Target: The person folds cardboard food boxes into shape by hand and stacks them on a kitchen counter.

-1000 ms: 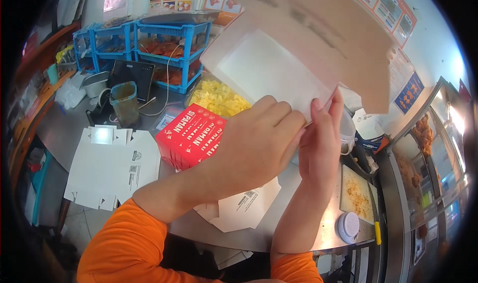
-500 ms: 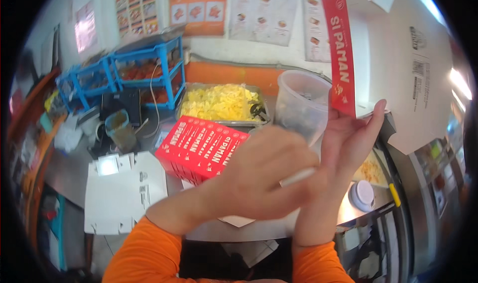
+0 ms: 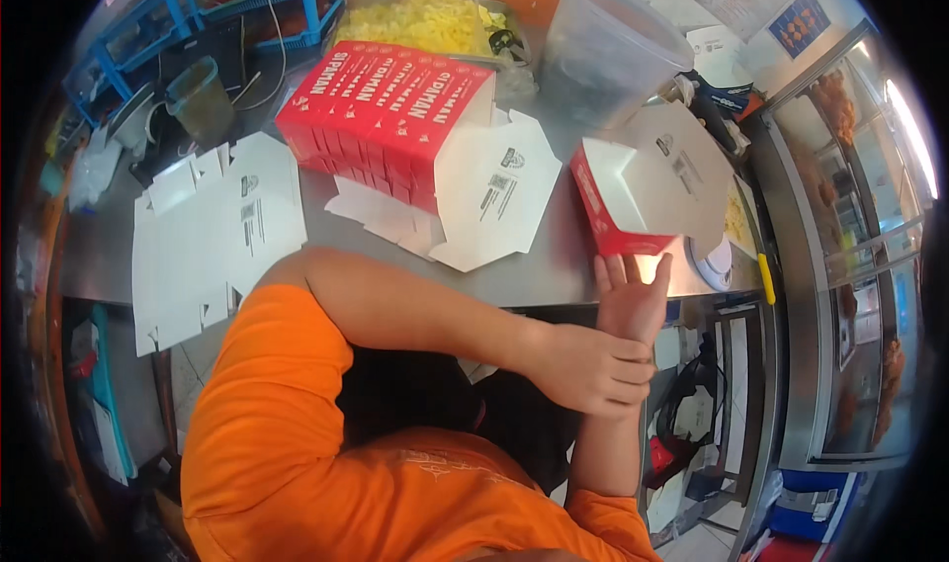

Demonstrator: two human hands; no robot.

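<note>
An open paper food box [image 3: 625,244] with red sides and a white inside stands at the right of the counter, its white lid [image 3: 682,162] tipped back. My right hand [image 3: 633,300] is palm up just below the box's near side, fingers spread; whether the fingertips touch it I cannot tell. Across my body reaches my left arm, and my left hand [image 3: 591,369] is closed around my right wrist. Left of the box, a row of nested red boxes [image 3: 381,107] lies on its side with a white lid [image 3: 499,191] spread out toward me.
A flat white carton [image 3: 222,236] overhangs the counter's front edge. Behind are a tray of yellow food [image 3: 415,23], a clear plastic tub [image 3: 608,58], and a cup [image 3: 201,97]. A glass display case [image 3: 850,206] with fried food bounds the right side.
The red box has come down from the upper right to the counter. My right hand has lowered and opened; my left hand has moved down to my right wrist. The view has tilted downward.
</note>
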